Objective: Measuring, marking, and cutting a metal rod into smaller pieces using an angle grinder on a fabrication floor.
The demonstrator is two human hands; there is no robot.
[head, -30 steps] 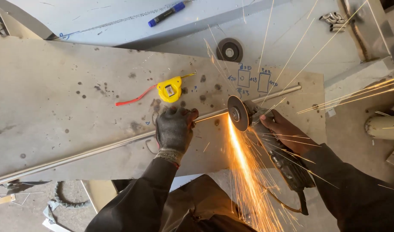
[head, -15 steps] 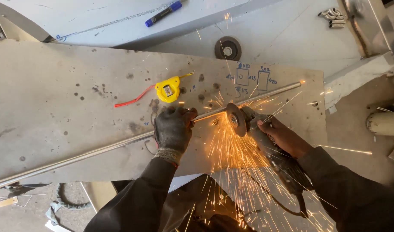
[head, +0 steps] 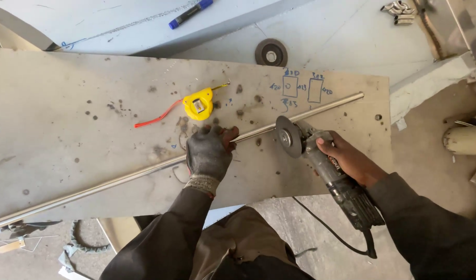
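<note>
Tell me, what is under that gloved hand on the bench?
The left hand presses on a long thin metal rod lying across the steel work plate. The rod shows on both sides of the glove; the stretch beneath the palm is covered.

Tape measure (head: 198, 103) blocks above rod (head: 144, 170); left clear.

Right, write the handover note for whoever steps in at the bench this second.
Left hand, gloved, presses the long steel rod down on the work board.
Right hand, bare, holds the angle grinder; its disc sits at the rod, with no sparks showing.
Whether the rod is cut through at the disc cannot be told; check before moving it.
Yellow tape measure lies just beyond the left hand, a spare disc further back.
</note>
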